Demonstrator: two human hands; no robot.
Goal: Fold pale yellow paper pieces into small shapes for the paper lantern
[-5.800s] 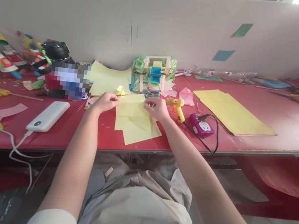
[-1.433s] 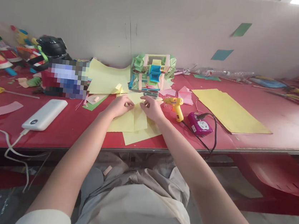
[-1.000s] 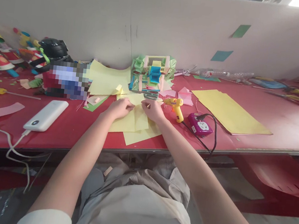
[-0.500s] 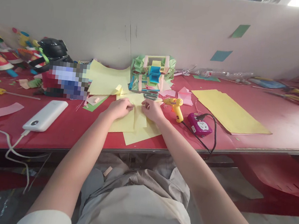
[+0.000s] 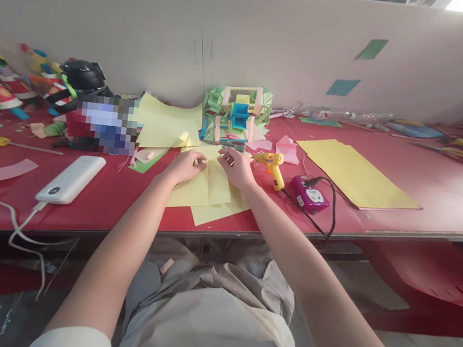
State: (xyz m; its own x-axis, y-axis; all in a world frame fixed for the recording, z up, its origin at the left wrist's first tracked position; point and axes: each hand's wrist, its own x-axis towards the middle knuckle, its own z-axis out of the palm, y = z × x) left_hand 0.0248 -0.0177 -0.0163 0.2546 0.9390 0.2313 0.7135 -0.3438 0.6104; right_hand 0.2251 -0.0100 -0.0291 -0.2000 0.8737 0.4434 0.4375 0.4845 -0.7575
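Pale yellow paper [image 5: 218, 186] with a raised fold lies near the table's front edge, over other yellow sheets. My left hand [image 5: 188, 166] rests at the paper's upper left, its fingers curled together at the fold; what they pinch is too small to make out. On the other side my right hand [image 5: 234, 165] is over the paper's top edge, its fingers bent and apart, with nothing visible in them. Just behind it are grey-handled scissors [image 5: 234, 146], partly hidden. A yellow glue gun [image 5: 272, 167] lies to the right of my right hand.
A green and blue paper model [image 5: 238, 113] stands at the back by the wall. A purple power socket [image 5: 310, 195] with a black cable and yellow sheets [image 5: 360, 177] are on the right. A white power bank [image 5: 71, 178] lies left, with a black-lidded bottle [image 5: 84, 76] behind.
My right hand has lifted slightly and its fingers have loosened. The folded flap of yellow paper has shifted a little to the right and toward me. My left hand has barely moved.
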